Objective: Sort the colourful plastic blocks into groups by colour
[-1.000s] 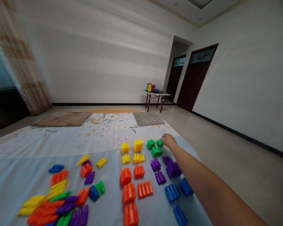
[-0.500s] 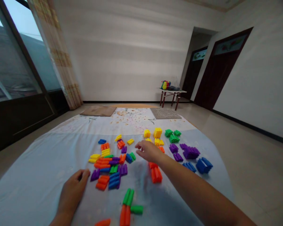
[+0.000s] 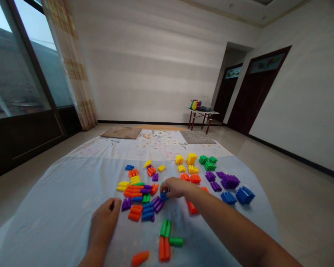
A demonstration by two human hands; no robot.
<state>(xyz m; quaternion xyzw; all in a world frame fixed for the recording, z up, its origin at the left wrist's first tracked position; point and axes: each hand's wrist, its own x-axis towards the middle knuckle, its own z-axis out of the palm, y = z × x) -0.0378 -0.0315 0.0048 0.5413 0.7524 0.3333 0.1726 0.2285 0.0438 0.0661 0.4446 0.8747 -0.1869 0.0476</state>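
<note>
My right hand (image 3: 174, 187) reaches into the mixed pile, its fingers closed round a blue plastic building block (image 3: 163, 195). Purple blocks (image 3: 157, 204) lie right beside that grip. Resting on the cloth left of the pile, my left hand (image 3: 105, 220) has its fingers curled closed; whatever is inside them, if anything, is hidden. Nearest to it is a purple block (image 3: 126, 204). The pile also has orange blocks (image 3: 135, 213), blue blocks (image 3: 148, 211) and yellow blocks (image 3: 135, 180). Closer to me lie joined green pieces (image 3: 165, 228) and orange pieces (image 3: 164, 249).
Sorted groups stand to the right: yellow blocks (image 3: 192, 158), green blocks (image 3: 210, 165), purple blocks (image 3: 229, 181) and blue blocks (image 3: 245, 195). Two flat boards, one brown (image 3: 121, 132) and one grey (image 3: 197, 137), lie at the far edge. A small side table (image 3: 203, 111) stands beyond.
My right hand has come down and closed on a blue block at the pile's right side. The purple blocks there have shifted. My left hand stays beside the pile; the view has turned slightly.
</note>
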